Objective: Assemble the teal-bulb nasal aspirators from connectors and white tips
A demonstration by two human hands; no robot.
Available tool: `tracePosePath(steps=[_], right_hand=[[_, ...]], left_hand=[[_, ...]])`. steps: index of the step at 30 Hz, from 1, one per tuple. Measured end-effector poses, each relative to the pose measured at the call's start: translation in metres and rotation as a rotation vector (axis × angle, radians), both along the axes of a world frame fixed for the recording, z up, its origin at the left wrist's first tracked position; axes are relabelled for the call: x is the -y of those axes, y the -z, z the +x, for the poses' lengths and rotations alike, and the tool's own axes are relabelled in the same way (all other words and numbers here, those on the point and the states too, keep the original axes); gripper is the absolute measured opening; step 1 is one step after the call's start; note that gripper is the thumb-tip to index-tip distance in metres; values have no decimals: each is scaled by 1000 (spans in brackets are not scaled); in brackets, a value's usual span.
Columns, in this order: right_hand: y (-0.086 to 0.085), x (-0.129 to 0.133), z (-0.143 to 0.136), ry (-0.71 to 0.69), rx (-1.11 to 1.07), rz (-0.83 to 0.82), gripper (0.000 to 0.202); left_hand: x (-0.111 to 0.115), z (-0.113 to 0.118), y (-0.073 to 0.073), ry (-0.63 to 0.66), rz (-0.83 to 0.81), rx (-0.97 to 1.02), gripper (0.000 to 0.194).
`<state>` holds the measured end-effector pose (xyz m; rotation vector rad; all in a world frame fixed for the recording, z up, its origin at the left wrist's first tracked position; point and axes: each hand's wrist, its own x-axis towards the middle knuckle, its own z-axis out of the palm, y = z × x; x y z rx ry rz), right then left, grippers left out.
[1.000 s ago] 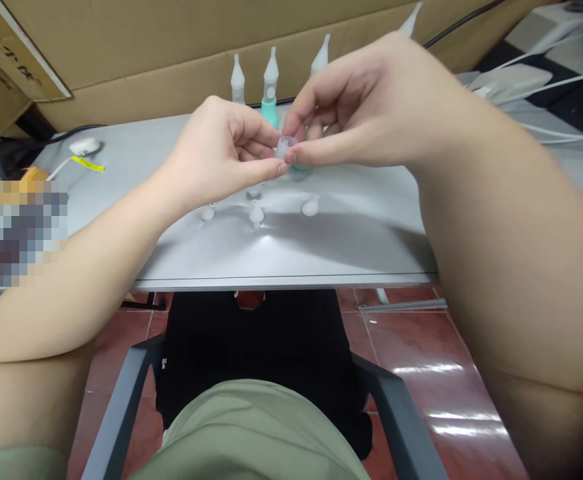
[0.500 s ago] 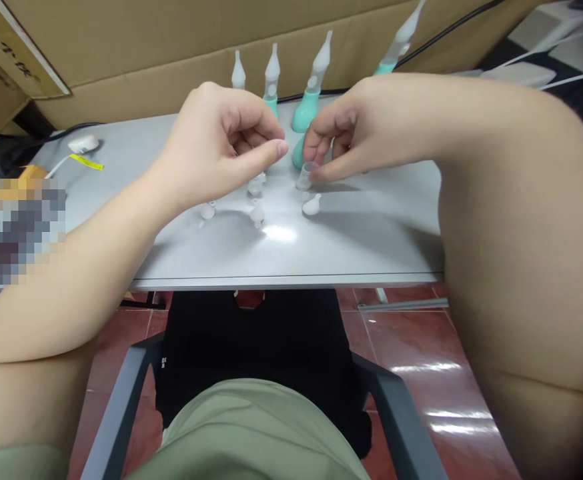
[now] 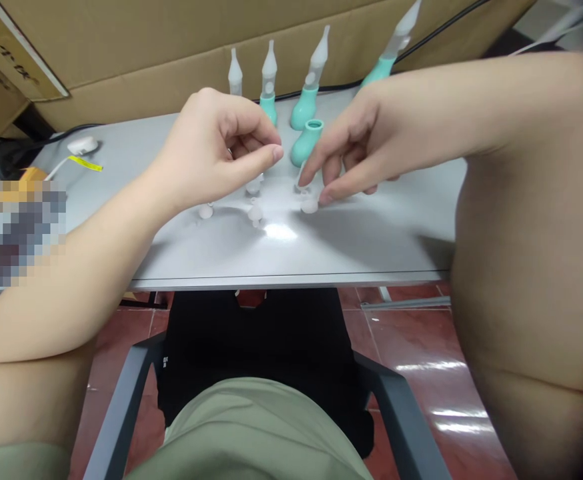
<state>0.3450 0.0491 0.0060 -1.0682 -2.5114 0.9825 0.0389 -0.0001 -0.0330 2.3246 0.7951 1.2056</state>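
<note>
My left hand (image 3: 236,143) hovers over the table with thumb and fingertips nearly together; what they hold, if anything, is hidden. Lower right of it, my right hand (image 3: 351,157) reaches down with index finger and thumb apart. The thumb tip is at the edge of a small white soft piece (image 3: 309,206); whether it touches I cannot tell. Behind the index finger a clear short tube is mostly covered. A teal bulb (image 3: 305,147) with an open neck sits just beyond. More small white pieces, one here (image 3: 255,212) and one here (image 3: 206,211), lie under my left hand.
Several teal-bulbed nasal aspirators with white tips, such as this one (image 3: 307,100), stand along the cardboard wall (image 3: 161,47). A white plug-like device (image 3: 82,145) with a yellow-tagged cable lies at the left. A black cable runs behind. The table's front edge (image 3: 291,281) faces me.
My right hand has let go of the clear tube and come down towards me to the small white piece, its fingers wider apart. The open teal bulb is uncovered. My left hand has barely moved.
</note>
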Motion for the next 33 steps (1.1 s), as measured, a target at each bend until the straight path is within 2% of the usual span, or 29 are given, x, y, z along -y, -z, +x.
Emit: tracePosePath(steps=[1,3,4,8,11,16,19,21,24,29,33], right_hand=[[2,0,-4,-47,171,-8,32],[3,0,-9,-87,289,-14,23],[3,0,-11,-98,280,-5,21],[-1,4,-12,-142,200,21,28],[-7,15,-17,-74,94,16,35],[-12,38,-36,63,-249,-143,49],[-7,42,-42,55,-400,-233,55],[-1,38,-41,8,-495,-304,47],[8,27,-38,-60,-587,-400,26],[15,18,-39,-77,-606,-427,27],[12,20,-39,-55,-577,-442,26]], left_hand=[[-1,-1,1,5,5,-15,19],[-4,-2,4,1,26,-34,24],[-5,-3,6,-3,34,-45,25],[-8,-5,10,2,49,-73,19],[-4,-4,8,0,30,-93,15],[3,-1,0,27,71,-112,16],[0,1,1,5,128,-79,17],[-4,2,4,33,166,-10,17],[-7,3,8,122,197,76,21],[-8,5,9,13,167,0,19],[-10,3,9,17,163,-59,20]])
